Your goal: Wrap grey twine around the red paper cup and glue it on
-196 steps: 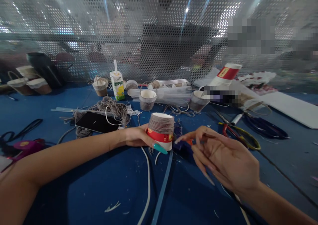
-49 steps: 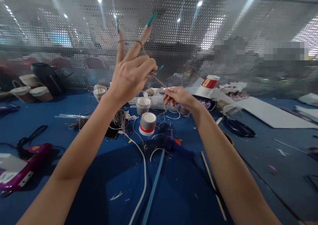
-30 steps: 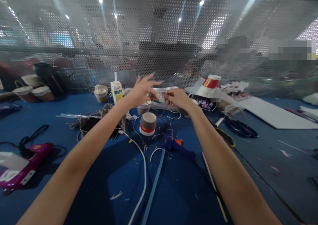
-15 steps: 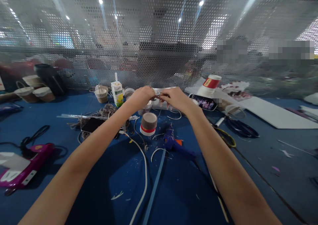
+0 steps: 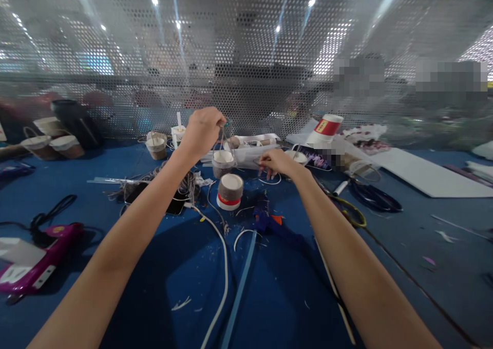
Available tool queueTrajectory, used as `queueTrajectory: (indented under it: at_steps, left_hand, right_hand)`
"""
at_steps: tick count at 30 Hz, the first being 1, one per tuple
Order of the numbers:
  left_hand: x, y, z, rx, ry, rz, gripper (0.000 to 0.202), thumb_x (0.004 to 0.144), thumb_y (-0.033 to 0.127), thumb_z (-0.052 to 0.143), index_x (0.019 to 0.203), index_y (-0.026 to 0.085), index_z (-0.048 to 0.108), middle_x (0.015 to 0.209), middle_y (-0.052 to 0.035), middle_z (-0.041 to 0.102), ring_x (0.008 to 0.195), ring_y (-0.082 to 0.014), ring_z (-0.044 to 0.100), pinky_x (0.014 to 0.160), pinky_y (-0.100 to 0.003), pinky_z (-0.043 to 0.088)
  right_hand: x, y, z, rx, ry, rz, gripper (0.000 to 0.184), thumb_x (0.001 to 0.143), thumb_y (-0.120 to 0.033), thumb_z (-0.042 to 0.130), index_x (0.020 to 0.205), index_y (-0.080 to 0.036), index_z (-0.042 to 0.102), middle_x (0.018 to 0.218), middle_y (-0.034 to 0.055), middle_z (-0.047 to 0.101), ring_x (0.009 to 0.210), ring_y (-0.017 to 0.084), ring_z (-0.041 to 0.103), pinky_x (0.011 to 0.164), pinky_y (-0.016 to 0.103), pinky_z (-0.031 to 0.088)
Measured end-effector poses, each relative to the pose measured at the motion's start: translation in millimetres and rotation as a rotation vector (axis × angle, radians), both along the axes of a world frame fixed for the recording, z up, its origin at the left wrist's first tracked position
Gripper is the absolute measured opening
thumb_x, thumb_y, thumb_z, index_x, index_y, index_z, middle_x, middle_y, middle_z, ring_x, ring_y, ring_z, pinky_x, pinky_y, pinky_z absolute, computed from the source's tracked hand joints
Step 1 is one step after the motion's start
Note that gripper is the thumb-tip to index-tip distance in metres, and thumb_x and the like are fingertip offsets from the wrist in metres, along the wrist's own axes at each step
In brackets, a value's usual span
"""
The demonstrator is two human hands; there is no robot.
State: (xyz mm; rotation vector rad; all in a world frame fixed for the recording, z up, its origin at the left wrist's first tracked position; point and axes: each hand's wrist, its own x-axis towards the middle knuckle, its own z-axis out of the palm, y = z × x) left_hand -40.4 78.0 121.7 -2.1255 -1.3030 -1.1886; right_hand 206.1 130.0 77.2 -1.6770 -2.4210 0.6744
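Observation:
My left hand (image 5: 208,123) is closed in a pinch on the thin looped handle of a small twine-wrapped cup basket (image 5: 222,170), which hangs or stands below it with its white inside showing. Whether its base touches the table I cannot tell. My right hand (image 5: 272,163) is lower, just above the table, with its fingers bent and apart; a curved white strip (image 5: 272,182) lies beneath them. Nearer to me, between both arms, an upturned cup (image 5: 230,189) wrapped in grey-brown twine shows a red and white rim. A dark blue glue gun (image 5: 275,225) lies to its right.
A tangle of twine (image 5: 187,179) and a phone (image 5: 175,205) lie left of centre, near a drink carton (image 5: 177,135). More small baskets (image 5: 156,146) stand at the back left. A red-and-white paper cup (image 5: 326,130), scissors (image 5: 352,213) and a white board (image 5: 431,174) are right.
My left hand has risen and moved left, drawing the basket's handle upward. My right hand has come away from it and dropped lower toward the table.

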Motion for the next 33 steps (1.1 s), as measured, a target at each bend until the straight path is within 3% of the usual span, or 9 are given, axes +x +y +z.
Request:
queueTrajectory:
  at_steps: [4,11,15,20,23,25,28,30,33]
  left_hand:
    - [0,-8,7.8,-0.022,-0.061,-0.101,0.017,0.076,0.009,0.051,0.076,0.016,0.067,0.084,-0.005,0.074,0.082,-0.0156,0.067,0.08,-0.029,0.05]
    - [8,-14,9.0,-0.228,-0.134,-0.197,0.019,0.075,0.007,0.056,0.077,0.013,0.073,0.085,-0.0056,0.076,0.082,-0.017,0.07,0.081,-0.028,0.053]
    - [14,-10,1.8,-0.364,-0.253,-0.29,0.019,0.074,0.005,0.061,0.082,0.014,0.076,0.086,-0.0051,0.077,0.082,-0.0167,0.071,0.082,-0.028,0.056]
    - [25,-4,-7.6,-0.444,-0.358,-0.365,0.019,0.071,0.001,0.065,0.078,0.015,0.077,0.081,-0.005,0.077,0.078,-0.0161,0.073,0.079,-0.026,0.058]
    - [28,-4,-9.0,-0.488,-0.365,-0.371,0.019,0.069,0.0,0.067,0.078,0.013,0.077,0.081,-0.0069,0.077,0.079,-0.0171,0.073,0.08,-0.026,0.058]
    - [29,-5,-9.0,-0.509,-0.368,-0.369,0.019,0.068,0.0,0.068,0.079,0.012,0.077,0.08,-0.0079,0.077,0.079,-0.0178,0.073,0.079,-0.027,0.058]
    - [29,-5,-9.8,-0.508,-0.363,-0.374,0.02,0.067,0.001,0.069,0.081,0.014,0.077,0.079,-0.0062,0.077,0.079,-0.0178,0.073,0.079,-0.027,0.058]
    - [29,-5,-11.1,-0.501,-0.366,-0.378,0.02,0.067,0.002,0.069,0.081,0.015,0.077,0.08,-0.0051,0.077,0.079,-0.0176,0.073,0.079,-0.027,0.058]
    - [29,-3,-13.1,-0.502,-0.387,-0.384,0.021,0.068,0.002,0.068,0.08,0.016,0.077,0.081,-0.0044,0.078,0.081,-0.0174,0.073,0.082,-0.027,0.058]
  right_hand:
    - [5,3,-1.5,-0.079,0.009,0.006,0.032,0.092,-0.034,0.056,0.12,-0.018,0.057,0.121,0.0082,0.06,0.101,0.02,0.062,0.085,0.041,0.053]
    - [-1,2,19.1,0.005,0.101,0.029,0.026,0.093,-0.035,0.055,0.108,-0.015,0.061,0.105,0.0067,0.065,0.087,0.016,0.064,0.076,0.035,0.055]
    - [-8,-4,26.9,0.105,0.213,0.106,0.018,0.083,-0.026,0.065,0.098,-0.016,0.067,0.109,0.0094,0.068,0.104,0.024,0.063,0.091,0.039,0.051]
    - [-15,-28,38.5,-0.013,0.352,0.288,0.055,0.071,-0.028,0.073,0.124,-0.022,0.06,0.133,0.0089,0.059,0.117,0.025,0.059,0.092,0.035,0.053]
    - [-18,-36,42.3,-0.068,0.414,0.332,0.064,0.068,-0.032,0.076,0.128,-0.022,0.057,0.132,0.0091,0.06,0.116,0.025,0.06,0.093,0.036,0.053]
    - [-20,-36,42.8,-0.073,0.44,0.323,0.057,0.067,-0.032,0.076,0.122,-0.021,0.062,0.123,0.0081,0.066,0.112,0.025,0.062,0.097,0.038,0.051]
    - [-23,-30,42.0,-0.055,0.474,0.262,0.03,0.071,-0.027,0.072,0.1,-0.018,0.072,0.104,0.0068,0.074,0.106,0.024,0.065,0.102,0.038,0.047]
    - [-24,-26,41.0,-0.064,0.495,0.213,0.016,0.076,-0.023,0.065,0.089,-0.018,0.073,0.096,0.0068,0.076,0.099,0.022,0.068,0.098,0.036,0.049]
    - [-24,-24,40.1,-0.104,0.507,0.141,0.015,0.08,-0.022,0.058,0.081,-0.016,0.071,0.09,0.0088,0.076,0.088,0.02,0.071,0.087,0.035,0.055]
